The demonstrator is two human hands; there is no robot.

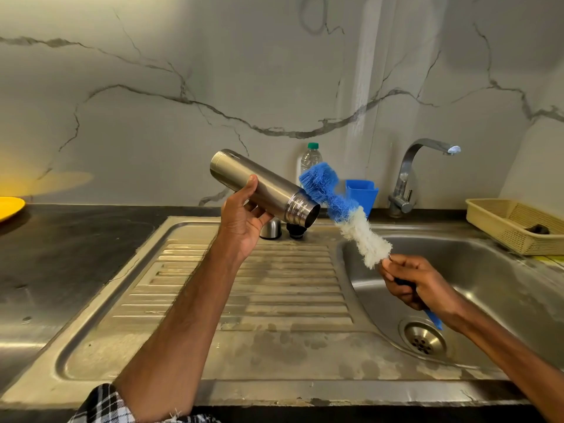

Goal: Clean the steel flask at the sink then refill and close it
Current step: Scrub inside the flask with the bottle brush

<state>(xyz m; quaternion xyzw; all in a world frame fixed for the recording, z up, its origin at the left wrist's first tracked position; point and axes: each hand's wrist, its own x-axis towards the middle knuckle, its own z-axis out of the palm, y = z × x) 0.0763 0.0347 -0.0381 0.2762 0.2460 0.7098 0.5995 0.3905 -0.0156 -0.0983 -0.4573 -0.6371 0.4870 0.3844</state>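
Observation:
My left hand grips the steel flask around its middle and holds it tilted above the draining board, its open threaded mouth pointing down to the right. My right hand grips the blue handle of a bottle brush over the sink basin. The brush's blue and white bristles lie just outside the flask's mouth, to its right. The flask's steel cup lid and black stopper stand on the board behind my left hand.
A tap rises behind the basin, its spout turned right. A clear plastic water bottle and a blue holder stand at the wall. A beige basket sits at the right, a yellow plate at the far left on the dark counter.

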